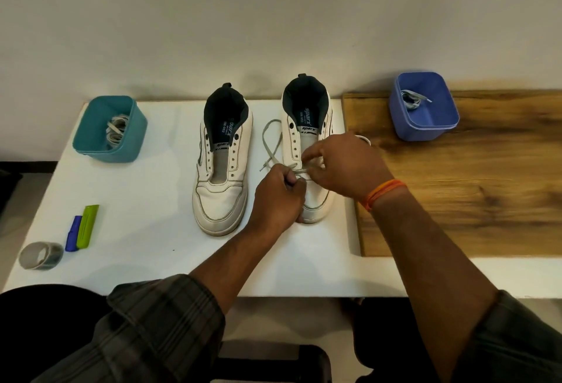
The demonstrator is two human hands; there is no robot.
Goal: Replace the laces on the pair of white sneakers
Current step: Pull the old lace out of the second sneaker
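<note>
The right sneaker (307,145) stands on the white table (146,200), toe toward the near edge, with a lace (272,142) threaded through its lowest eyelets and looping out to its left. The left hand (278,200) grips the lace in a curled fist beside the toe; the right hand (340,163) pinches the lace over the lower eyelets. The left sneaker (223,163), unlaced, stands just beside it. A teal tub (111,130) with laces sits far left, a blue tub (424,107) with a lace on the wooden board (471,185) far right. A tape roll (41,255) and green and blue markers (82,229) lie near left.
</note>
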